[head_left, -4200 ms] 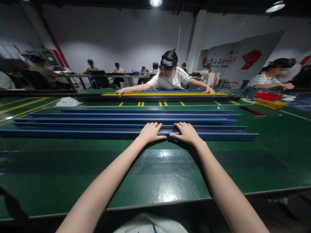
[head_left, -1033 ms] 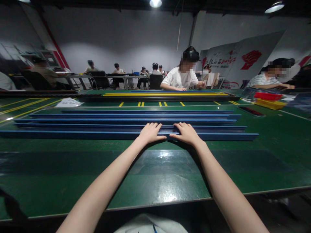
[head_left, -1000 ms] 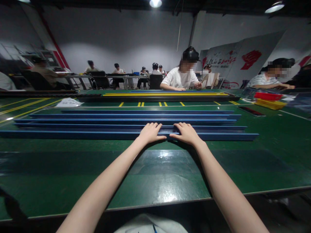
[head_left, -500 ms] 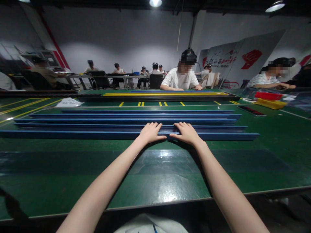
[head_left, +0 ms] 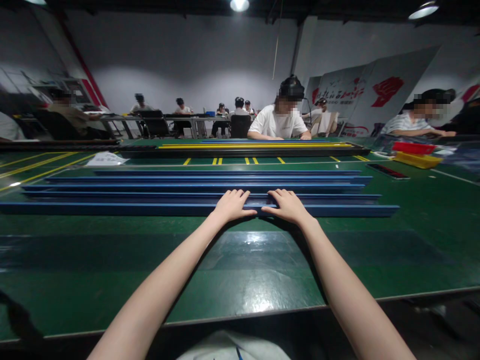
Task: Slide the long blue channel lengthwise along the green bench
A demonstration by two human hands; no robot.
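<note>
Several long blue rails (head_left: 112,186) lie side by side across the green table (head_left: 240,270), running left to right. My left hand (head_left: 232,205) rests palm down on the nearest rails near their middle, fingers stretched flat. My right hand (head_left: 288,205) lies flat beside it, a short gap between the two thumbs. Neither hand grips anything.
Across the table a person in a white shirt (head_left: 279,122) sits behind a black tray of yellow and blue rails (head_left: 255,147). A red and a yellow bin (head_left: 416,154) stand at the right, a white paper (head_left: 105,158) at the left. More people sit at far tables.
My hands and the blue rails have not moved. The person opposite has sat up from leaning with arms spread on their rails and now keeps both hands close in.
</note>
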